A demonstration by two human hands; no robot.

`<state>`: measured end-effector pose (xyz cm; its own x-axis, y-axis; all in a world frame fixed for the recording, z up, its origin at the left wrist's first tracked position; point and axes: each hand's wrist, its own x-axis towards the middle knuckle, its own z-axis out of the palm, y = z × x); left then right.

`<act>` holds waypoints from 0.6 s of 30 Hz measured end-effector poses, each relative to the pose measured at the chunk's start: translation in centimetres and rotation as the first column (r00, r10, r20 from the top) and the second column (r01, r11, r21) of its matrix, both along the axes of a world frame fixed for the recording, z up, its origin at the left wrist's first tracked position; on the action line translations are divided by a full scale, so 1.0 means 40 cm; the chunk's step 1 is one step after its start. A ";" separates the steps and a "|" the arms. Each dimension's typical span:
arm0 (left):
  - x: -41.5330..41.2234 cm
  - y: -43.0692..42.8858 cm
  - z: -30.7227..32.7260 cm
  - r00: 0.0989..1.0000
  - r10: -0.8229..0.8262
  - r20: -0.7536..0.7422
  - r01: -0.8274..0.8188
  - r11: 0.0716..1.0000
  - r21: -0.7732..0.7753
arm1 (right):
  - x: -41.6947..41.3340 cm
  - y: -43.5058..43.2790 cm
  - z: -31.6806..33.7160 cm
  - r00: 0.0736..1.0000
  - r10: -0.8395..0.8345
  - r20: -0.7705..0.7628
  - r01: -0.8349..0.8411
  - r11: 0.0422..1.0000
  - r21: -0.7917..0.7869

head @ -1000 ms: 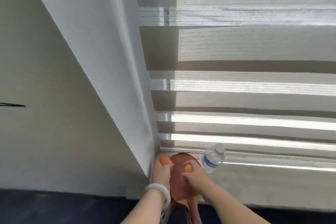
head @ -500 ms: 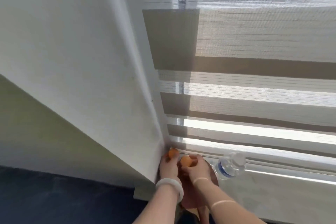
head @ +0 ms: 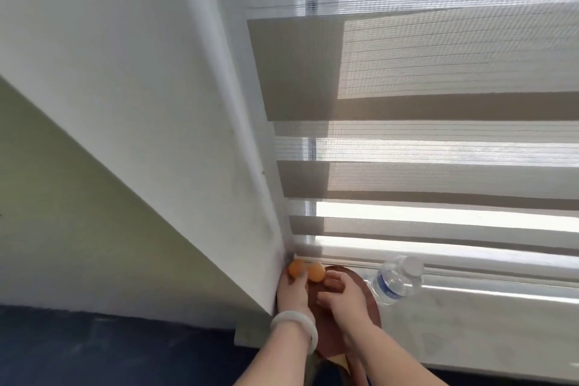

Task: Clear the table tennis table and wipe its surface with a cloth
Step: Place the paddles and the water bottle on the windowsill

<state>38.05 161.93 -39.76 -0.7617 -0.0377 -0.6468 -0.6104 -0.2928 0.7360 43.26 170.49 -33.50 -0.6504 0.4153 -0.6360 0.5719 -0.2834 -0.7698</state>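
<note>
Head camera looks steeply down, close over windowsill (head: 470, 329) corner.

Items counted on the sill: two orange balls (head: 297, 268) (head: 315, 272), touching each other; one red paddle (head: 371, 313); one clear water bottle (head: 395, 279). Two hands present: left hand (head: 293, 293), right hand (head: 346, 302). One white bangle (head: 294, 323).

Daylight is pouring in through the striped blind (head: 438, 135), blowing out the sheer bands near the sill (head: 470, 307) to pure white. The wall (head: 109, 103) on the left is sitting in soft shade. Wide-angle lens is bending straight lines, and everything's looking slightly soft.
</note>
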 end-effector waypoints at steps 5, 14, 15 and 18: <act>0.046 -0.014 0.172 0.988 -0.137 -0.073 0.125 0.981 -0.150 | 0.021 0.004 -0.012 1.000 0.002 -0.016 -0.002 1.000 -0.013; 0.054 -0.021 0.107 0.980 -0.180 -0.084 0.158 0.964 -0.214 | 0.056 0.014 -0.012 0.999 -0.020 -0.032 0.019 1.000 -0.017; 0.062 -0.021 0.112 0.983 -0.167 -0.073 0.150 0.970 -0.193 | 0.060 0.016 -0.010 0.999 -0.021 -0.032 0.021 1.000 -0.015; 0.083 -0.028 0.149 0.963 -0.238 -0.128 0.206 0.953 -0.223 | 0.073 0.027 -0.009 0.999 -0.021 -0.026 0.021 1.000 -0.007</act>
